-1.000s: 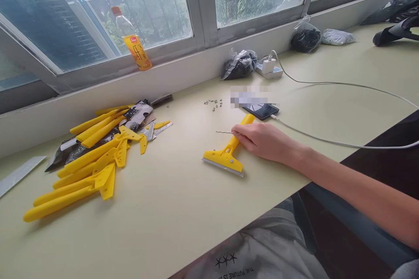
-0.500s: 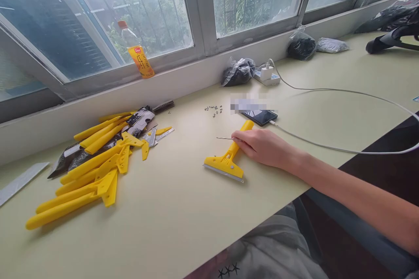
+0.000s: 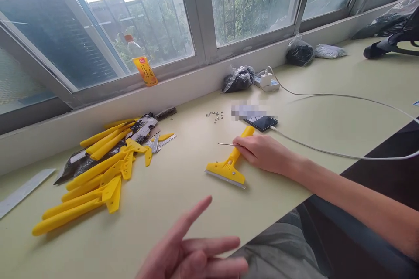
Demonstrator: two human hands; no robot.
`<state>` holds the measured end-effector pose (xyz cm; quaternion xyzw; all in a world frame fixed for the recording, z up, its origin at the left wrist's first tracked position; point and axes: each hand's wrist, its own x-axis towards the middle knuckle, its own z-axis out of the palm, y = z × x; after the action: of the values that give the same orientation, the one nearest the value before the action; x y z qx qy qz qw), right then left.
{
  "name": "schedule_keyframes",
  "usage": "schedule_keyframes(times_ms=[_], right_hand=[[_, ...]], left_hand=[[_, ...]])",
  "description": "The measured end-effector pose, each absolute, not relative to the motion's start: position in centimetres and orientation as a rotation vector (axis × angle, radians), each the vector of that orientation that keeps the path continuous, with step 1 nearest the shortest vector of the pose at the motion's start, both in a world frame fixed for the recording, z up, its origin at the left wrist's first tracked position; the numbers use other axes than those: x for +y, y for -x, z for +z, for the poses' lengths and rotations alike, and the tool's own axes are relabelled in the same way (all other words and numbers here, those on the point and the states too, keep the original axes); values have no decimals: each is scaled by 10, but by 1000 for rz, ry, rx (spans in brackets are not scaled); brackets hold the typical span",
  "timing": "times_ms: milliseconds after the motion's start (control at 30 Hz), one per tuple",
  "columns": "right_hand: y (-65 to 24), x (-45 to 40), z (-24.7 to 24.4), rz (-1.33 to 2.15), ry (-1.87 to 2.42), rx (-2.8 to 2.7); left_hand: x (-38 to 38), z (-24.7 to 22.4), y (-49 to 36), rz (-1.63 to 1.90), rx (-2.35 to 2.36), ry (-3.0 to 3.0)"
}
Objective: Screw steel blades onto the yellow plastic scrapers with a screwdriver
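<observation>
On the pale surface (image 3: pixel 163 196), a yellow scraper (image 3: pixel 225 171) lies partly beneath the right hand (image 3: pixel 257 152), which pinches a thin metal rod (image 3: pixel 225 144) over the handle (image 3: pixel 248 132). Nearer the viewer hovers the empty, splayed left hand (image 3: pixel 193 253). Steadying the scraper seems the current step; bringing both hands in calls for avoiding its blade (image 3: pixel 225 179).

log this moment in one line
left hand: open, apparently empty | right hand: holds thin metal rod at yellow plastic scraper | small silver parts: scattered
</observation>
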<state>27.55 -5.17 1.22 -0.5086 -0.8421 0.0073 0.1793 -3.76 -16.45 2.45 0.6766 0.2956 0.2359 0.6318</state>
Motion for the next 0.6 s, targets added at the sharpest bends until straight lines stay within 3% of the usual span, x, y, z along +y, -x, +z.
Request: schedule_keyframes(times_ms=[100,267,600], right_hand=[[-276,-51,11,10,1429,-2375],[-275,-51,11,7,1420,-2380],[-273,-50,13,22,1442,-2363]], left_hand=[[-112,35,17,806,822,-1908],[-47,8,-18,675,735,-2346],[-41,5,-32,483,698,-2550]])
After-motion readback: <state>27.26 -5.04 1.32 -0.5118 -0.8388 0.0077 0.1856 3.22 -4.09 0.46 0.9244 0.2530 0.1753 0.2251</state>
